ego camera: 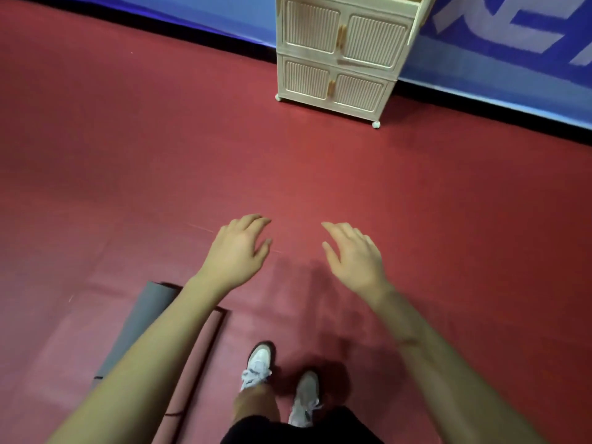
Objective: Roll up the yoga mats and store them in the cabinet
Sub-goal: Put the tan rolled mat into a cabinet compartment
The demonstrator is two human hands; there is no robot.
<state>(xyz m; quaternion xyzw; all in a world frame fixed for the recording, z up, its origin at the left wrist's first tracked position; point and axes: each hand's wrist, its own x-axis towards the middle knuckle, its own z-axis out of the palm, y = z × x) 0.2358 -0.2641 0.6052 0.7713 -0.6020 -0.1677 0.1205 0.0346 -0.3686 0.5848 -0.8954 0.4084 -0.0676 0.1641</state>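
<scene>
Head view, looking forward-down from standing height at floor (320, 174).

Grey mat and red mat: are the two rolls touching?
Cannot tell. In the head view the grey mat and red mat lie side by side on the floor, but the left forearm covers the strip between them, so neither contact nor gap shows.

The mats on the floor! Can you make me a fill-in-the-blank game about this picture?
1. The grey mat and the red mat are both ____ up.
2. The cabinet doors in view are ____.
3. The left hand and right hand hold ____.
4. The mats lie on the person's ____ side.

Missing words: rolled; closed; nothing; left
</scene>
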